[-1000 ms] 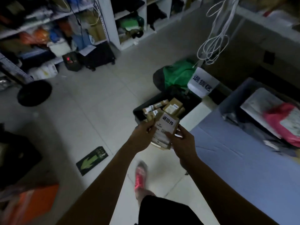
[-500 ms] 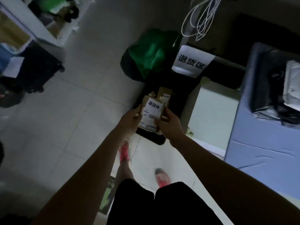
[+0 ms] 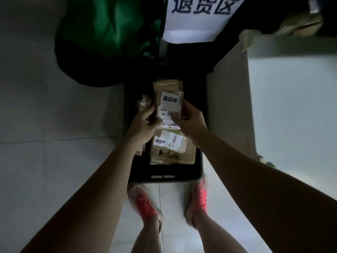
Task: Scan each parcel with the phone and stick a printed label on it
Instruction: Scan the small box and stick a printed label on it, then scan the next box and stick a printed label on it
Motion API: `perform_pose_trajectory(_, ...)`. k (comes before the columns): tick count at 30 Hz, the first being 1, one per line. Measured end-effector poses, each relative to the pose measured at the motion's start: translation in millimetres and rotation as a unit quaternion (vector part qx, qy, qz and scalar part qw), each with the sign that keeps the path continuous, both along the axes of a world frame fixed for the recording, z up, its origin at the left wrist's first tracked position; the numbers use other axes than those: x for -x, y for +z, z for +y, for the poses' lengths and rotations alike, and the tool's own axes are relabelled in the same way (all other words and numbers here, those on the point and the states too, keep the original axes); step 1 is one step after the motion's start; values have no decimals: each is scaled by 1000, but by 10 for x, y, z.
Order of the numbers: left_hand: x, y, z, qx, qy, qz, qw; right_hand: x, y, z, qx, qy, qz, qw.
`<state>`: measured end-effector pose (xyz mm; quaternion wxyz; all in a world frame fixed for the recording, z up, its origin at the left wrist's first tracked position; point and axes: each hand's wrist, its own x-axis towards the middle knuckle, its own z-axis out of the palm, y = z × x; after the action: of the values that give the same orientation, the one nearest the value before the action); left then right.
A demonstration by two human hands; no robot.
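The small brown cardboard parcel (image 3: 168,99) is at the centre of the frame, over the black plastic crate (image 3: 164,177). I cannot tell whether it rests on the packets beneath it. Its white label (image 3: 170,106) reads 退回件 in bold black. Below that are a barcode and small print too blurred for me to read.

The left grip (image 3: 144,125) is clenched on the parcel's left edge, fingers curled round it. The right grip (image 3: 191,121) grasps the right edge. Both bare forearms come in from the bottom corners of the frame and meet over the crate.

Just below the hands, inside the crate, lies a second brown cardboard parcel (image 3: 169,148) with its own 退回件 label.

At top centre is a white sign (image 3: 200,24) printed 退货区 in dark blue. A green bag (image 3: 109,33) slumps at upper left, just beyond the crate. Two pink shoes (image 3: 145,203) stand at the crate's near rim.

White tiled floor (image 3: 54,125) lies open to the left, and a white block (image 3: 291,106) hems the crate in on the right.
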<state>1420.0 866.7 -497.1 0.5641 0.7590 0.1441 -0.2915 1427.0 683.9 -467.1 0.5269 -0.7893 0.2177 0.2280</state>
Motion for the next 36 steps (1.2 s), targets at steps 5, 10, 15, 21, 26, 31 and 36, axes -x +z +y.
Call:
perform_pose_trajectory(5,-118,-944,-154,-7,-11,9,1000,-183,-1064,-112,27,40,2,999)
perform_pose_trajectory(10,-152,-1261,-251,-18,-20,-30,999,-178,-1422,-287,40,49,-10,998)
perform_pose_trajectory(15,-159,-809,-249,-113,-67,-89,987,-154,-989,-378,114,83,-23,990)
perform_pose_trajectory(21,-363,728,-331,-390,-208,-238,865,-154,465,-416,293,217,-63,929)
perform_pose_trajectory(26,-296,2444,-462,-475,-232,-301,794,-133,2116,-503,342,261,-86,899)
perform_pose_trajectory(31,-50,4070,-803,-509,-225,-346,755,100,3739,-889,343,243,-158,894)
perform_pose_trajectory(36,348,5225,-1398,-523,-230,-383,726,541,4877,-1499,388,227,-213,868)
